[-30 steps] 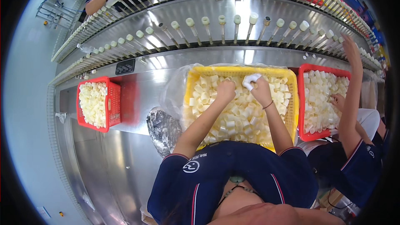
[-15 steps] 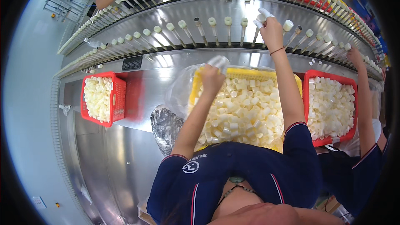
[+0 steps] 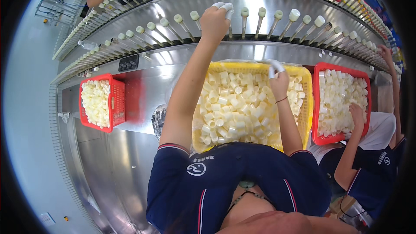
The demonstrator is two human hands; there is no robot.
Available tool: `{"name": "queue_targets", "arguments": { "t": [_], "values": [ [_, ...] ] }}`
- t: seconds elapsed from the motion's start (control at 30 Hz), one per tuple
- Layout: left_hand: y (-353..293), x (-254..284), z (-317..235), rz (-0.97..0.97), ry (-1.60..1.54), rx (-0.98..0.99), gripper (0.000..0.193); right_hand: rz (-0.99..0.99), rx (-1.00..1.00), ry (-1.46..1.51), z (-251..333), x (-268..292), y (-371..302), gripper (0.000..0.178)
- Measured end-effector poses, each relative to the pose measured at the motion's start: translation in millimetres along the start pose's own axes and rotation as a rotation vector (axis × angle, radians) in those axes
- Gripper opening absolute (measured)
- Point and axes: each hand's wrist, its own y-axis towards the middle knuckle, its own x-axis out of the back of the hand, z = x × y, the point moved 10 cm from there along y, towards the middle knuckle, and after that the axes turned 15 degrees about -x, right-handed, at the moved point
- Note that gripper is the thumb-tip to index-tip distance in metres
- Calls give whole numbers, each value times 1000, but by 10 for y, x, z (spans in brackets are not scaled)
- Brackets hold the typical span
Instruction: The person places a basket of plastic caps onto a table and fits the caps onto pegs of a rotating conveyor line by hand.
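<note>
Left hand point(image 3: 215, 20) at the rod row point(image 3: 244, 24), upper centre of frame: fingers bent close together, grip hidden; cannot tell what it holds. Right hand point(image 3: 279, 85) above the yellow basket point(image 3: 247, 65), right of centre: fingers hooked, partly parted, hold unclear. Cream sleeves point(image 3: 234, 104) heaped in basket. Judged light, stiff, smooth, possibly slippery; best pinched around the outer wall.

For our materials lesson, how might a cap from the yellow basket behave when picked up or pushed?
A cap is probably light, being small and hollow. Its round wall suggests rolling if pushed on its side. Its sheen hints at slight slipperiness.
</note>
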Motion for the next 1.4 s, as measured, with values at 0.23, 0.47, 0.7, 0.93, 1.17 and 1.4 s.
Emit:
{"name": "queue_targets", "arguments": {
  "t": [0.23,0.47,0.7,0.93,1.17,1.4],
  "values": [
    [-1099,-543,-662,395,-65,74,31,407,357,-468,28,-986,-381,23],
    [-2448,-967,-892,1056,-200,384,22,586,221,-527,-182,-1258,-385,31],
    [-2532,-858,-772,815,-264,466,19,485,-53,-4,165,-696,-57,28],
    [-1609,134,-361,-26,-189,288,23,-54,245,236,1347,-40,784,18],
    [-556,726,284,-371,99,133,15,-124,328,-259,1650,-161,1131,20],
    [-228,120,306,-49,65,40,21,-101,291,-450,1479,43,1169,26]
  ]
}}
